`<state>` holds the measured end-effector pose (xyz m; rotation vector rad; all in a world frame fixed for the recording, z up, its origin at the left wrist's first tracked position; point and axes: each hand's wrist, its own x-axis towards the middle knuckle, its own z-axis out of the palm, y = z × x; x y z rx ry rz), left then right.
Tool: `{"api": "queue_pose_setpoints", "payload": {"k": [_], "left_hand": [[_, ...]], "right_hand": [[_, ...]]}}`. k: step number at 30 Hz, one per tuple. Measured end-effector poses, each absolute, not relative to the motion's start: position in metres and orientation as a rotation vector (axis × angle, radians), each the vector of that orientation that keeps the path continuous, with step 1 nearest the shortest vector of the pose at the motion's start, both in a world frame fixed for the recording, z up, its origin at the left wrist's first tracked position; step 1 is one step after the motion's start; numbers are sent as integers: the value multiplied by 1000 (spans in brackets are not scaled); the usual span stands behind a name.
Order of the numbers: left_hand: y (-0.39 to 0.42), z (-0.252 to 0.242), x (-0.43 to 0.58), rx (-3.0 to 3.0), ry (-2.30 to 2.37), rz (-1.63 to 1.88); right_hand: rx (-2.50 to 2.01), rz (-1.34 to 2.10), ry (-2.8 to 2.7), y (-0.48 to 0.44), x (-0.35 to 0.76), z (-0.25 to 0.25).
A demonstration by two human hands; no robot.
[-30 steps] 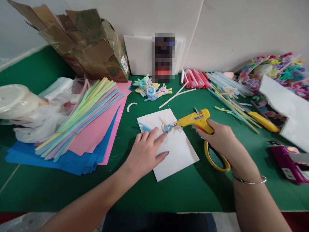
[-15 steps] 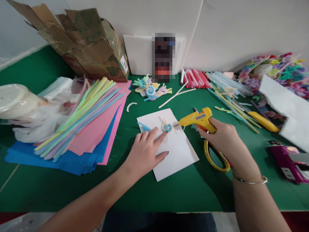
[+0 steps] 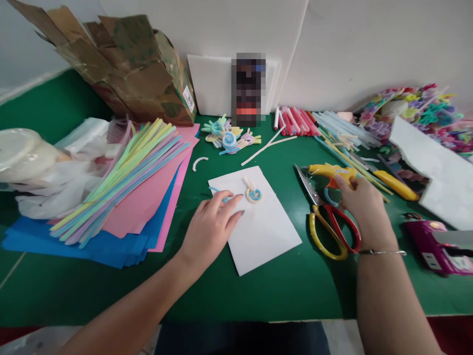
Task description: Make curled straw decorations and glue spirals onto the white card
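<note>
In my right hand is a yellow hot glue gun, held low over the table with its nozzle facing left. Scissors with one yellow and one red handle lie below and left of it. My left hand rests over the left edge of a white board, fingers bent and thumb apart from the index finger. Blue pipe cleaners stick out from beneath that hand, partly hidden. On the board, right of my fingertips, lies a coiled blue and cream pipe-cleaner piece.
Left are a pipe-cleaner bundle, pink and blue sheets and a cardboard box. Finished pipe-cleaner pieces and red markers lie behind. Right are a yellow cutter, white foam and a purple device.
My right hand has carried the glue gun right, away from the coil, uncovering the scissors. My left hand has drawn back slightly left from the coil toward the blue pipe cleaners.
</note>
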<state>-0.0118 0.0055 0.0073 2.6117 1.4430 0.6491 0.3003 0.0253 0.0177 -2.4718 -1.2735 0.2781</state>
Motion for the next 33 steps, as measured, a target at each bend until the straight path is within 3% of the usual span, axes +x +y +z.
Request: {"api": "queue_pose_setpoints", "payload": {"k": [8,13,22,27,33], "left_hand": [[24,15,-29,2359,1770,921],[37,17,-40,2123,1963,832],[49,6,-42,1941,1633,729],[54,5,-42,1806,1620,808],[38,25,-16,1729,1546,1012]], "right_hand": [[-2527,240,-1245,19,309,20],[-2267,-110,-1260,19,290,24],[-1755,-41,-1704,16,226,12],[-1650,163,-1726,11,211,16],[-1501,890,-1560,6,183,32]]}}
